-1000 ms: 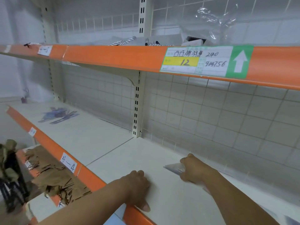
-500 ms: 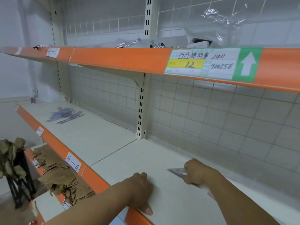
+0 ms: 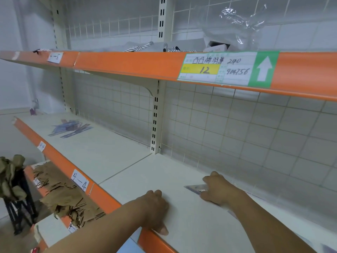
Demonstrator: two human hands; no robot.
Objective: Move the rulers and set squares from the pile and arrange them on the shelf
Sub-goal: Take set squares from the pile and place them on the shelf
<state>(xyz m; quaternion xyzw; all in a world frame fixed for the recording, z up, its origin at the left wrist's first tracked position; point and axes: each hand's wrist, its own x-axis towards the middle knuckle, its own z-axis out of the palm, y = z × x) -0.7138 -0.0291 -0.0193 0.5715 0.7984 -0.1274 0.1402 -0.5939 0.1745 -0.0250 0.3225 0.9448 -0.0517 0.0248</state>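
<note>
Head view, lower centre-right: pinching the clear set square (image 3: 196,189) with curled right hand (image 3: 219,191), flat on the shelf (image 3: 191,232). Lower middle: resting left hand (image 3: 156,210) loosely, empty, at the orange lip (image 3: 102,196). Best to press flat, square to the back grid (image 3: 237,134), then release.

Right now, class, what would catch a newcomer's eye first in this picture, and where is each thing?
An orange shelf edge across the top carries a label with a green arrow, upper right. Lower centre, the right hand holds a clear set square on the pale shelf; the left hand rests by its front edge.
</note>
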